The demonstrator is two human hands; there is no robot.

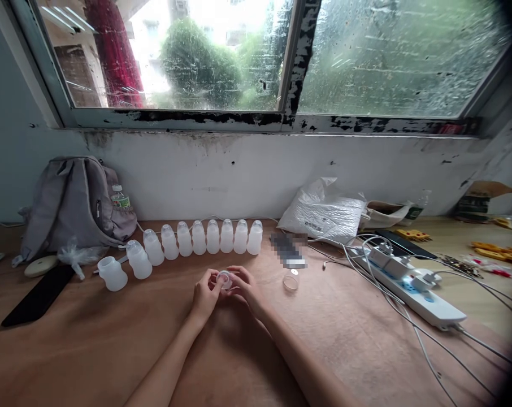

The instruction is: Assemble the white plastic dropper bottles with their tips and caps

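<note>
Between my two hands, over the middle of the table, is a small clear round bottle cap; its details are too small to make out. My left hand grips its left side with thumb and fingers. On the other side the fingers of my right hand close on it. Behind them stands a curved row of several frosted baby bottles, most with clear tops. At the row's left end an open-mouthed bottle has no top. Right of my hands lie a clear ring and a small white disc.
A grey backpack, a black flat strip and a crumpled plastic bag are at the left. Toward the right are a blurred-out dark object, a silvery bag and a white power strip with trailing cables.
</note>
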